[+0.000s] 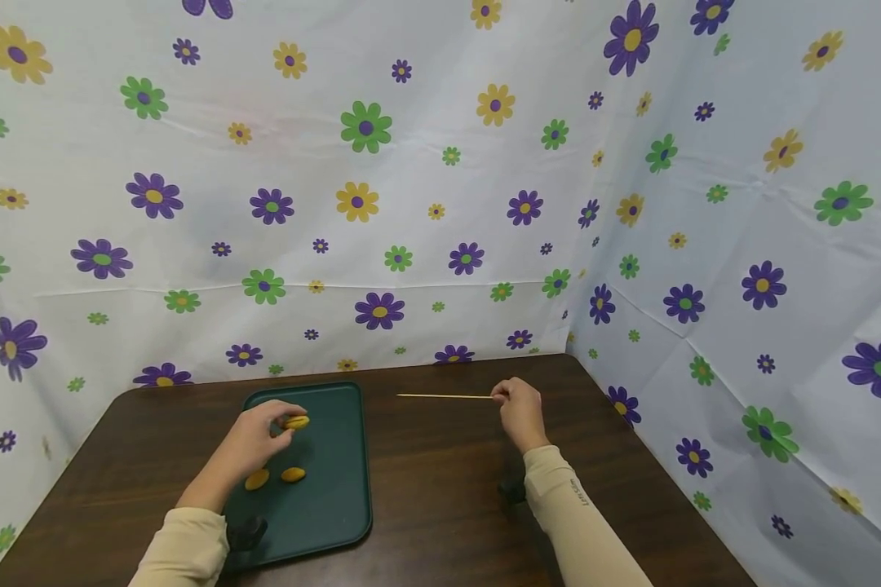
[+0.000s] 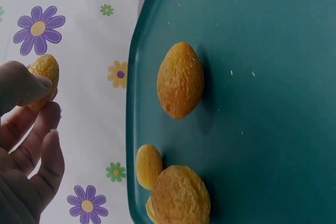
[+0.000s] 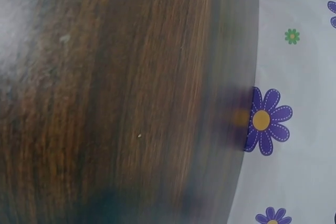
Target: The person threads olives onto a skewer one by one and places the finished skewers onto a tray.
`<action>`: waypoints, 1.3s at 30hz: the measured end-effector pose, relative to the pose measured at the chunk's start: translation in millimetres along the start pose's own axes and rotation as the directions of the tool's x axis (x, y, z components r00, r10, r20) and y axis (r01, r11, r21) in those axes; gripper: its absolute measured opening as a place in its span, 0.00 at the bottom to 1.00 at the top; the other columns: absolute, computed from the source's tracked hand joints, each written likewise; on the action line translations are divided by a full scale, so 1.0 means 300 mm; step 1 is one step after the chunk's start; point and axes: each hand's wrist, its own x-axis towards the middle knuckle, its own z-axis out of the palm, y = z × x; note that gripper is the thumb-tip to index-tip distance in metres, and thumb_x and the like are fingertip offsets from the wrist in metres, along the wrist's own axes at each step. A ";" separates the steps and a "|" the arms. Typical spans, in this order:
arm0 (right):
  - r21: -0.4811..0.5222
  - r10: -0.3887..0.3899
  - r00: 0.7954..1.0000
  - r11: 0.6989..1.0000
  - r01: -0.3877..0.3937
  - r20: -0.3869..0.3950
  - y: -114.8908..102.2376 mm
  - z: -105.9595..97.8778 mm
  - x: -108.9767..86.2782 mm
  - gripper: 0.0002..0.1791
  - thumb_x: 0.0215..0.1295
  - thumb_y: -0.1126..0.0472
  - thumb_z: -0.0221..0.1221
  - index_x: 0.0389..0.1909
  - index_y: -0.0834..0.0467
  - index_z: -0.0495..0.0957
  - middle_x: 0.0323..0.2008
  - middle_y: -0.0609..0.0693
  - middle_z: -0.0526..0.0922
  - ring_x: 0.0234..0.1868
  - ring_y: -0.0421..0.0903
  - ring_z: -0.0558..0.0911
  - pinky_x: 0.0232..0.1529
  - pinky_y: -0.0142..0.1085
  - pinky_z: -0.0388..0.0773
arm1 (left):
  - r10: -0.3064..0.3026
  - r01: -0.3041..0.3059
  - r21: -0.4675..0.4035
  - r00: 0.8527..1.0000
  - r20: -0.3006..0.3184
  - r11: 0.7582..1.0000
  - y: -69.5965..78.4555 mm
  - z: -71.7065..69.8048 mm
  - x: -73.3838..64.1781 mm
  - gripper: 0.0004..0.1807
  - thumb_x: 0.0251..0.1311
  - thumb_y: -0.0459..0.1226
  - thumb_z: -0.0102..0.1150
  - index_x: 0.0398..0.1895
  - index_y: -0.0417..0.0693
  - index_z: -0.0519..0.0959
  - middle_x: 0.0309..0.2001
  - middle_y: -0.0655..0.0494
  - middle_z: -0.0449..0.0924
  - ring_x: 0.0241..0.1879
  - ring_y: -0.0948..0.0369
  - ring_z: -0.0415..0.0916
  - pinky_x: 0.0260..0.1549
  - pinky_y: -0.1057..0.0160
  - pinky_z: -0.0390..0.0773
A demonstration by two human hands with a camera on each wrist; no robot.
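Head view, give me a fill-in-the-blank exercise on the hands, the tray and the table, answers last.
1. The person's ____ hand holds a yellowish oval piece.
2. The thin stick is in the person's ____ hand.
3. The tray is dark ____.
4. The table is dark ____.
Missing words: left; right; green; brown.
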 end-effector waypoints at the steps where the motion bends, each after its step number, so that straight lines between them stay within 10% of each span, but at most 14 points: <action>1: 0.001 -0.007 1.000 1.000 0.007 -0.004 -0.001 0.002 0.001 0.10 0.61 0.75 0.65 0.24 0.59 0.83 0.26 0.49 0.80 0.31 0.51 0.81 0.40 0.49 0.80 | 0.002 -0.002 -0.005 1.000 0.000 1.000 0.002 0.001 0.001 0.17 0.58 0.24 0.66 0.51 0.42 0.84 0.46 0.50 0.83 0.39 0.56 0.78 0.36 0.56 0.81; 39: 0.024 -0.083 0.997 0.996 0.083 0.007 -0.060 0.049 0.048 0.11 0.58 0.76 0.67 0.22 0.60 0.82 0.24 0.49 0.79 0.28 0.48 0.79 0.36 0.45 0.79 | 0.049 -0.050 -0.036 0.998 -0.029 0.998 0.036 0.019 0.069 0.16 0.58 0.24 0.66 0.50 0.43 0.84 0.45 0.51 0.83 0.39 0.56 0.77 0.31 0.65 0.77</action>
